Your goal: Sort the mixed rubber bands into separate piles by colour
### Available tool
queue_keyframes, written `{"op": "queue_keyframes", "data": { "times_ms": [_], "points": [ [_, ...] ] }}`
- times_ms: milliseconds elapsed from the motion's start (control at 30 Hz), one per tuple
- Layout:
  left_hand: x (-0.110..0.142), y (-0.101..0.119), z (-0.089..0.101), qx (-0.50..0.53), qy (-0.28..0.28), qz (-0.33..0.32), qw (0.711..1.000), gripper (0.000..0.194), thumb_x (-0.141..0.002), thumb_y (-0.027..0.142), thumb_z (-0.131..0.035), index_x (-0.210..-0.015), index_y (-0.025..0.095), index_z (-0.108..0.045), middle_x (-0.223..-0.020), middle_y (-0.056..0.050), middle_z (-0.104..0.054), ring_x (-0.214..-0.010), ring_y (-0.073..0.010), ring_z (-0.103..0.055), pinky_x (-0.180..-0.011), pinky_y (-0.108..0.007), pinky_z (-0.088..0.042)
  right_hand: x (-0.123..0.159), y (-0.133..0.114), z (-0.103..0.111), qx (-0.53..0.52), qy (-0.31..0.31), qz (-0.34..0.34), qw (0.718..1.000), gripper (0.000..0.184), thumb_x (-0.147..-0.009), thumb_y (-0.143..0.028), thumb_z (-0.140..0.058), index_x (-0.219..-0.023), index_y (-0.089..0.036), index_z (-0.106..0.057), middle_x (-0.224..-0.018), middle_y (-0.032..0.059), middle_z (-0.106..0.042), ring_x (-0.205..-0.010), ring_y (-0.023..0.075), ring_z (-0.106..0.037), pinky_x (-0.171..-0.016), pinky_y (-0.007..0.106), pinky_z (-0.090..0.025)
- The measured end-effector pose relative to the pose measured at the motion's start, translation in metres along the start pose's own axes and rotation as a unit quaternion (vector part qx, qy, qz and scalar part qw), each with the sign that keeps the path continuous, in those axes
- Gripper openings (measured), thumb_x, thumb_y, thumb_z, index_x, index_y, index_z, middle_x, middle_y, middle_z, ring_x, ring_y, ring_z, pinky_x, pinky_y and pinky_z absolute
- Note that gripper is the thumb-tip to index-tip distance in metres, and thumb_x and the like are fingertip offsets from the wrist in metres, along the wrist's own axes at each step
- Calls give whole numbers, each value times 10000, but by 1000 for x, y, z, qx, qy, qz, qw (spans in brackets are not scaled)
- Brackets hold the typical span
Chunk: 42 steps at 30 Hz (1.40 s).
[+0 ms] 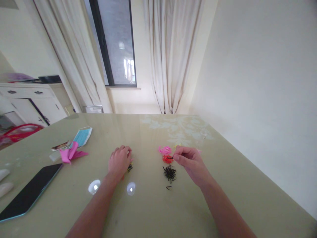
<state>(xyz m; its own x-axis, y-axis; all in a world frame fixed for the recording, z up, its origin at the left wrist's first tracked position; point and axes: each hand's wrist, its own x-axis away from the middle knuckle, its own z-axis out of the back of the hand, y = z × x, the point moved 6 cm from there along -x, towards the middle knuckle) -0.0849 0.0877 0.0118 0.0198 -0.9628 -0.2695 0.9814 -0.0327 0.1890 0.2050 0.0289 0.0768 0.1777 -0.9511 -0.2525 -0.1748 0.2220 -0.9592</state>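
My left hand [120, 161] rests low over a small mixed heap of rubber bands [130, 167]. Its fingers are curled together, and whatever they grip is hidden. To the right, my right hand [190, 162] pinches thumb and forefinger together, with a small black rubber band [171, 158] showing at the tips. That pinch is above the red rubber bands [167, 159]. Pink rubber bands [164, 150] lie just behind the red ones, and black rubber bands [169, 173] form a pile in front. One loose black band [169, 188] lies nearer me. Yellow bands [176, 146] are mostly covered by my right hand.
On the left of the glossy table [153, 211] lie a dark phone-like slab [32, 188], a pink folded piece [71, 153] and a blue face mask [83, 136]. White rounded objects [5, 189] sit at the left edge. A wall [267, 99] borders the right side.
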Motion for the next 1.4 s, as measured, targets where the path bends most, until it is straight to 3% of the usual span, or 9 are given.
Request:
{"op": "queue_keyframes", "data": {
  "times_ms": [67, 167, 333, 500, 667, 1200, 1267, 1333, 1400],
  "points": [
    [0, 2, 6, 57, 30, 12, 998, 210, -943, 255, -501, -993, 211, -700, -1058, -95, -746, -1020, -280, -677, -886, -376, -505, -2, 5, 4, 97, -27, -23, 995, 222, -789, -409, -838, -756, -196, -783, -684, 12, -654, -626, 141, -530, -593, 278, -388],
    [0, 6, 8, 210, 30, 34, 977, 232, -939, 352, -513, -968, 207, -693, -946, -75, -763, -877, -242, -703, -803, -348, -525, -5, 21, 11, 272, -81, -69, 956, 175, -804, -339, -795, -736, -178, -789, -626, 2, -640, -576, 133, -492, -549, 272, -316],
    [6, 29, 7, 494, -41, 39, 868, 392, -807, 534, -694, -975, 183, -734, -873, -60, -778, -811, -219, -719, -765, -335, -566, -8, 44, 17, 401, -129, -110, 901, 194, -822, -253, -740, -646, -177, -769, -582, -14, -620, -555, 131, -479, -548, 277, -290],
    [22, 60, 5, 634, -123, 56, 762, 450, -699, 541, -841, -948, 175, -761, -951, -92, -814, -929, -241, -756, -909, -384, -593, -10, 35, 1, 376, -101, -34, 921, 234, -886, -307, -700, -706, -180, -781, -610, -15, -599, -577, 127, -457, -557, 271, -295],
    [33, 81, 1, 661, -186, 48, 725, 424, -667, 498, -891, -899, 175, -743, -905, -86, -822, -850, -215, -762, -824, -345, -605, -9, 34, -17, 319, -50, 15, 946, 212, -843, -402, -794, -908, -205, -837, -674, -3, -619, -604, 138, -472, -563, 272, -332],
    [40, 94, 1, 630, -248, -16, 736, 366, -790, 499, -804, -943, 169, -760, -883, -89, -812, -825, -198, -742, -786, -308, -576, -8, 29, -22, 279, -30, 74, 957, 193, -875, -385, -767, -848, -202, -823, -674, 9, -637, -620, 144, -467, -589, 283, -344],
    [35, 86, 5, 587, -229, -41, 776, 364, -842, 504, -747, -1019, 185, -753, -950, -92, -813, -877, -219, -745, -816, -331, -579, -7, 25, -19, 239, -22, 53, 969, 227, -866, -420, -776, -822, -203, -825, -661, 11, -640, -614, 146, -471, -581, 286, -344],
    [26, 67, 11, 475, -163, -61, 863, 325, -896, 472, -687, -1073, 206, -749, -1051, -99, -801, -966, -250, -733, -888, -374, -568, -6, 20, -14, 167, -11, 27, 986, 248, -853, -450, -788, -832, -207, -831, -691, 20, -664, -642, 156, -513, -600, 291, -382],
    [16, 39, 17, 265, -61, -49, 961, 261, -959, 375, -596, -1085, 215, -759, -1168, -114, -765, -1102, -294, -683, -995, -442, -515, -5, 14, -7, 97, 7, 18, 995, 230, -838, -446, -806, -841, -218, -838, -732, 28, -684, -691, 169, -557, -647, 304, -431]
  ]
}}
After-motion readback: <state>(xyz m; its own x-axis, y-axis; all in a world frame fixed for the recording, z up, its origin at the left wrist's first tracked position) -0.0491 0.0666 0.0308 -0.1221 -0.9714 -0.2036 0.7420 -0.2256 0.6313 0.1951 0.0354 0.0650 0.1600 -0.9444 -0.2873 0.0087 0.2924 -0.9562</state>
